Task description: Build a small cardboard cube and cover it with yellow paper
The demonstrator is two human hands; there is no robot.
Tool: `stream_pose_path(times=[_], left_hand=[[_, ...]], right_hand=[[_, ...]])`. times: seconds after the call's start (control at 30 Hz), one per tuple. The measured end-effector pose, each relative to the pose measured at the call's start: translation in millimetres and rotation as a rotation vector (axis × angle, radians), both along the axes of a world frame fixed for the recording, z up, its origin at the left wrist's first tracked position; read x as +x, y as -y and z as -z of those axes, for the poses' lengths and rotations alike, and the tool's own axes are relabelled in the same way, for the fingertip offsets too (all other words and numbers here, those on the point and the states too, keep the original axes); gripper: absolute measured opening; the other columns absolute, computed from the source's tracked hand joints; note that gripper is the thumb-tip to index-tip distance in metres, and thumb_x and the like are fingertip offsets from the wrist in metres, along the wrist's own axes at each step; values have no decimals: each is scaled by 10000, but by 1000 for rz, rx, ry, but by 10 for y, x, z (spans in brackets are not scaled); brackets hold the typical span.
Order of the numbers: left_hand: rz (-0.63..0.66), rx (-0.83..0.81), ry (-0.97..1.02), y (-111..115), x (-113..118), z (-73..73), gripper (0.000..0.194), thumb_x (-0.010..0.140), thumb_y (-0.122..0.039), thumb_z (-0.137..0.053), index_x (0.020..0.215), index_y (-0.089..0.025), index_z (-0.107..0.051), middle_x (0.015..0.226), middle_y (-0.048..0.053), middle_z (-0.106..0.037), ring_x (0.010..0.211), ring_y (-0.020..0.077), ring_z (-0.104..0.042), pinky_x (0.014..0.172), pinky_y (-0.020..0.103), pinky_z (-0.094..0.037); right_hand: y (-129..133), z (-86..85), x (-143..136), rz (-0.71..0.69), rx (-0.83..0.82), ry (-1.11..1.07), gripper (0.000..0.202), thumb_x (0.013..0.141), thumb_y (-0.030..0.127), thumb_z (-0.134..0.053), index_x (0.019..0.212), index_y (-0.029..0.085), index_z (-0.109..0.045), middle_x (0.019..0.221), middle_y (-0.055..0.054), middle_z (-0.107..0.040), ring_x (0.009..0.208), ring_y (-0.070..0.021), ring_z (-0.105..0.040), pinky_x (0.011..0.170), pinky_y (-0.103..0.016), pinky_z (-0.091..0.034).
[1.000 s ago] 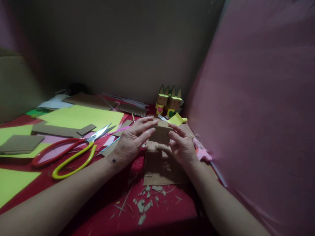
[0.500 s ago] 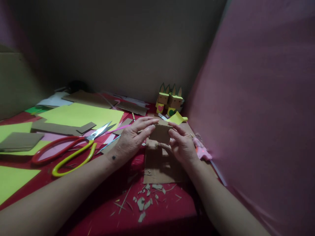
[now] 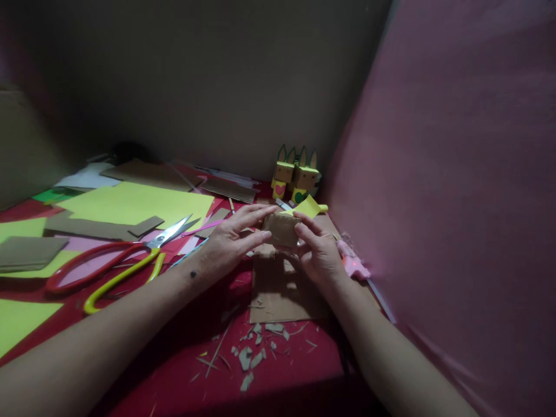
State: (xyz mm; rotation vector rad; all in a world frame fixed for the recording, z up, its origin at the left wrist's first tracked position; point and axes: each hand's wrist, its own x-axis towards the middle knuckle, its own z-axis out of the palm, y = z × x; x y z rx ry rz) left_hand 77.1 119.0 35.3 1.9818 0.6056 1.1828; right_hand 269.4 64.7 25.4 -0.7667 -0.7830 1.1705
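A small brown cardboard piece [image 3: 281, 233] is held up between my two hands. My left hand [image 3: 234, 234] grips its left edge with the thumb below and the fingers along the top corner. On the other side my right hand [image 3: 321, 249] pinches the right edge between thumb and forefinger. Under the hands lies a flat cardboard sheet [image 3: 271, 304], with the hands' shadows on it. A pink glue gun [image 3: 354, 263] with a small red light rests just right of my right hand. Large scissors [image 3: 154, 249] with one red and one yellow handle lie left of my left hand, blades partly spread.
Two cardboard figures with pointed ears and hearts [image 3: 297, 176] stand at the back, behind a curled yellow paper [image 3: 307, 207]. Yellow sheets [image 3: 143, 202] and cardboard strips cover the left side. Cardboard scraps [image 3: 247, 359] litter the red cloth in front. A pink curtain-like surface [image 3: 434, 174] borders the right.
The cardboard piece has tilted in my hands, so its face shows more fully and covers the tube-like part seen below it before. The whole view has shifted slightly.
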Motion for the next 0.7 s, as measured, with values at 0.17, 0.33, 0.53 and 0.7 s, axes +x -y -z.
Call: stream_pose_path(times=[0.17,0.33,0.53,0.7], left_hand=[[-54,11,1,20,8,-28,382,886,-341,-696,1259,-299,-765,1352,51,-708,1279,271,-634,1127,394,-526],[-73,-20,21,29,4,-42,395,877,-342,-699,1263,-287,-765,1344,54,-716,1271,270,-641,1124,387,-530],[-64,-6,17,49,0,-71,369,876,-333,-693,1235,-306,-775,1348,38,-717,1272,274,-637,1125,388,-529],[-57,32,22,42,13,-64,320,897,-300,-668,1198,-301,-777,1295,29,-738,1243,259,-652,1116,362,-530]], right_hand=[[7,-3,-1,-39,7,16,358,603,337,-974,930,312,-831,988,-8,-794,932,-276,-757,803,-523,-680],[28,-33,-9,-83,32,30,423,560,260,-968,953,335,-830,1059,0,-786,971,-270,-744,847,-521,-668],[27,-33,-12,-55,11,44,411,569,259,-955,949,349,-826,1028,6,-792,944,-262,-748,847,-534,-662],[21,-26,-24,-34,9,35,384,565,271,-957,924,333,-834,911,10,-791,867,-254,-768,781,-491,-679]])
